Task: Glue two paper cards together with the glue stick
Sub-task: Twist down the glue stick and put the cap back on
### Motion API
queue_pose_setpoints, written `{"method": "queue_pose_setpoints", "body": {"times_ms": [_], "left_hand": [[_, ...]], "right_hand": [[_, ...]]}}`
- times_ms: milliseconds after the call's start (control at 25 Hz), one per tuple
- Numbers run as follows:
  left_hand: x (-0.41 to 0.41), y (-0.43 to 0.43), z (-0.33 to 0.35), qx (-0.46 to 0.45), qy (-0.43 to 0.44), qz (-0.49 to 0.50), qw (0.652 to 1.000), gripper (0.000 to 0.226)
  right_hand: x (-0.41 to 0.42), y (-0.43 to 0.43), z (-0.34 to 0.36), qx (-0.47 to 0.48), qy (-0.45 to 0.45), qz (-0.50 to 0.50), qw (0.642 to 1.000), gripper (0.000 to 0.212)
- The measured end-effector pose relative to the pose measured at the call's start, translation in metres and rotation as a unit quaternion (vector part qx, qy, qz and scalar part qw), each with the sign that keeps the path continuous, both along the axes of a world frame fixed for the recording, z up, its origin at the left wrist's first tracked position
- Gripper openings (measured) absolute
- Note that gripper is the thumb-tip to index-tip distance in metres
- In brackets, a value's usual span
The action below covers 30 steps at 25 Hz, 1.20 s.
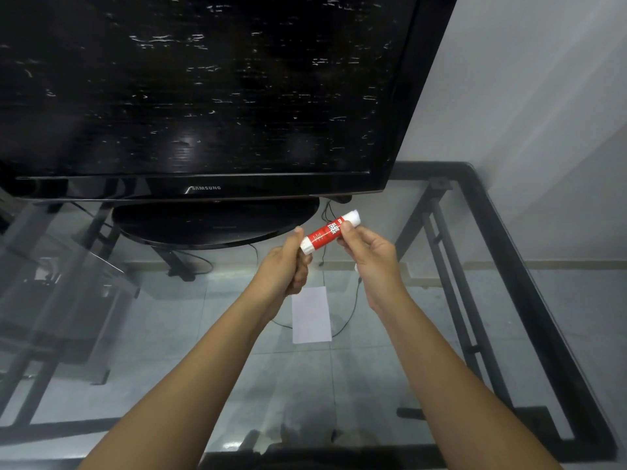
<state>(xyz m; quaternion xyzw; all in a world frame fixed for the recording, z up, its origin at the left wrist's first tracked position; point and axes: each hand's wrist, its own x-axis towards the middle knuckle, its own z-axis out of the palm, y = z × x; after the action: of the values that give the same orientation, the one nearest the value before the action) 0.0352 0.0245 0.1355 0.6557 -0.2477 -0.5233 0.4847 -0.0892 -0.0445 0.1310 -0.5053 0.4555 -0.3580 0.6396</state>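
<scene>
A red glue stick [324, 234] with white ends is held tilted in the air above the glass table, between both hands. My left hand [286, 264] grips its lower white end with thumb and fingers. My right hand [368, 251] pinches the red body near the upper white cap. Below the hands a white paper card [311, 315] lies flat on the glass. Whether it is one card or two stacked, I cannot tell.
A large black Samsung television [203, 96] on an oval stand [217, 225] fills the back of the glass table [424, 351], just beyond the hands. The table's black metal frame [509, 266] runs along the right. Cables and a tiled floor show through the glass.
</scene>
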Motion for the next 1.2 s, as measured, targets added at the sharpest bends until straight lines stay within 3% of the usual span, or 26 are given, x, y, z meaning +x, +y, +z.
{"method": "queue_pose_setpoints", "body": {"times_ms": [200, 320, 400, 480, 720, 840, 920, 1080, 1160, 1200], "left_hand": [[-0.001, 0.006, -0.004, -0.163, -0.070, 0.030, 0.984, 0.024], [0.000, 0.005, -0.001, -0.102, -0.074, 0.014, 0.992, 0.039], [0.002, 0.004, 0.003, -0.027, 0.018, -0.009, 0.999, 0.048], [0.001, 0.002, 0.004, -0.004, 0.040, -0.018, 0.999, 0.052], [0.001, 0.004, -0.001, -0.152, -0.034, 0.017, 0.988, 0.023], [0.003, 0.003, 0.001, -0.132, -0.071, 0.006, 0.989, 0.030], [0.005, 0.002, 0.006, -0.079, -0.036, -0.009, 0.996, 0.042], [0.013, -0.001, 0.014, 0.080, 0.190, -0.008, 0.978, 0.046], [0.011, 0.000, 0.014, 0.081, 0.204, 0.012, 0.976, 0.044], [0.010, 0.001, 0.010, 0.043, 0.162, 0.020, 0.986, 0.039]], "right_hand": [[-0.001, -0.001, 0.002, -0.008, -0.015, -0.010, 1.000, 0.020], [-0.002, -0.002, 0.003, -0.003, -0.016, -0.002, 1.000, 0.026], [-0.001, -0.002, 0.002, 0.000, -0.004, 0.002, 1.000, 0.033], [-0.001, -0.001, 0.001, -0.003, 0.003, 0.002, 1.000, 0.033], [-0.001, -0.004, 0.001, -0.009, -0.006, 0.007, 1.000, 0.019], [0.000, -0.005, 0.001, -0.009, -0.007, 0.008, 1.000, 0.022], [0.001, -0.005, 0.001, -0.010, -0.006, 0.015, 1.000, 0.031], [0.003, -0.004, -0.002, -0.015, 0.009, 0.035, 0.999, 0.029], [0.004, -0.003, -0.004, -0.017, 0.015, 0.033, 0.999, 0.028], [0.004, -0.003, -0.005, -0.015, 0.014, 0.026, 0.999, 0.027]]}}
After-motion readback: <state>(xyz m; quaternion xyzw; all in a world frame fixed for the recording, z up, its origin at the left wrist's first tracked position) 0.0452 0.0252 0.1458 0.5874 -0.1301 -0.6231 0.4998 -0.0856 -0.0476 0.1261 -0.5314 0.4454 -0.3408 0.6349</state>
